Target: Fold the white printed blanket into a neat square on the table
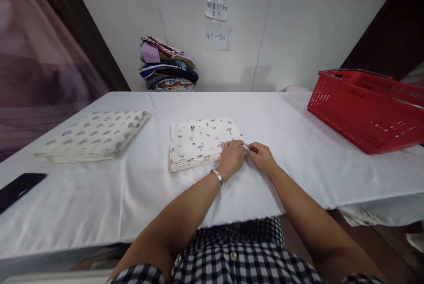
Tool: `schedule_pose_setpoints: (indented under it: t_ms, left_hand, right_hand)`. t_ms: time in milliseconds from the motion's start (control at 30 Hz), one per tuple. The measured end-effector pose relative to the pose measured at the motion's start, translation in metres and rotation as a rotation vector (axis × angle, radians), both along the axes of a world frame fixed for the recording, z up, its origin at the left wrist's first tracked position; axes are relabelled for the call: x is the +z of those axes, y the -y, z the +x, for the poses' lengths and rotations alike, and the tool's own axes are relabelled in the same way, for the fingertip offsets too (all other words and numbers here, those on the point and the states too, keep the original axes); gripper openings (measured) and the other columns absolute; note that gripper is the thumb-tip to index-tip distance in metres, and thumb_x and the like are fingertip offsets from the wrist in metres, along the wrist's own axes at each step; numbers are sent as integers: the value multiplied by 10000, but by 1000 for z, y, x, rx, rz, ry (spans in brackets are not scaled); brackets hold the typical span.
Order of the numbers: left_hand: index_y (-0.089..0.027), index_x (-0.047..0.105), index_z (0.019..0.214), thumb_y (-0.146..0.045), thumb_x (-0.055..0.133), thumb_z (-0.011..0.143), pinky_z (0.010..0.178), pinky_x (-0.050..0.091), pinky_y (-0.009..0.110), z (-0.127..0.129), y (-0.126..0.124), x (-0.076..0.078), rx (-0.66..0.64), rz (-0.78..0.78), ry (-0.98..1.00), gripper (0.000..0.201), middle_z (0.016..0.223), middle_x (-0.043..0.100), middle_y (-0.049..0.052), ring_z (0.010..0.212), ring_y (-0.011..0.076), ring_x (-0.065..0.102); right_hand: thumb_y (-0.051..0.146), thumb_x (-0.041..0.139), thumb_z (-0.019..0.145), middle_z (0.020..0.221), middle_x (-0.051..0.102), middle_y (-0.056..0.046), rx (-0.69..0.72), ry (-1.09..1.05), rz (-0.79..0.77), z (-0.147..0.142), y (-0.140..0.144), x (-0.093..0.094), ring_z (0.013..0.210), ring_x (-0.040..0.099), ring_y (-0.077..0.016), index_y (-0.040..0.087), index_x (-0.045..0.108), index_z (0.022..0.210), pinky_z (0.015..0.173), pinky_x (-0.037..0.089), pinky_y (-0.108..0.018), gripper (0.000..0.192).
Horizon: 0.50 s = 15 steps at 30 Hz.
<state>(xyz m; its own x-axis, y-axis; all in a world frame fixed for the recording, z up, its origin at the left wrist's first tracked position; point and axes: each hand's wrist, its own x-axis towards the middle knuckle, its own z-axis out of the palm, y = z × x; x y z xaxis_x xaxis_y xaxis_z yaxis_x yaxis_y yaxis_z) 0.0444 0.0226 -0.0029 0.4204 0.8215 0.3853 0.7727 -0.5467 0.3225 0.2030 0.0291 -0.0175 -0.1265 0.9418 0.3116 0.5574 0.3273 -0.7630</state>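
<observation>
Both hands are meeting at the near right corner of the folded patterned cloth [201, 141] lying mid-desk: the left hand [232, 157] is resting on its edge, and the right hand [261, 155] is apparently pinching the corner, though the grip is hard to see. Another folded cloth [94, 135] is lying further left on the white desk [298, 169], with a red basket [367, 111] sitting at the right.

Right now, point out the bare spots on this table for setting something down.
Bare table lies between the folded cloth and red basket, and between that cloth and the dotted cloth. Both hands, left hand and right hand, crowd the folded cloth's corner.
</observation>
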Motion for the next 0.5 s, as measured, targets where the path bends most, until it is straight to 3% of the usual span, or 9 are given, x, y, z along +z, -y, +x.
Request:
schedule_pose_setpoints:
  t_ms: [200,500]
  left_hand:
    - [-183,637,925,-91,431,865,918,364,354,-2,0,0,-64,26,21,234,1144,589,57,1090,184,487]
    - [-195,643,892,-129,416,893,894,360,338,0,-1,-1,-32,-2,29,237,1097,607,38,1050,175,501]
  right_hand:
    - [290,534,733,717,634,3,4,-24,-14,0,1,0,646,539,-142,194,654,840,629,434,-276,187]
    - [278,547,730,765,628,0,57,-20,-39,1,3,3,683,542,-142,202,638,864,624,426,-263,178]
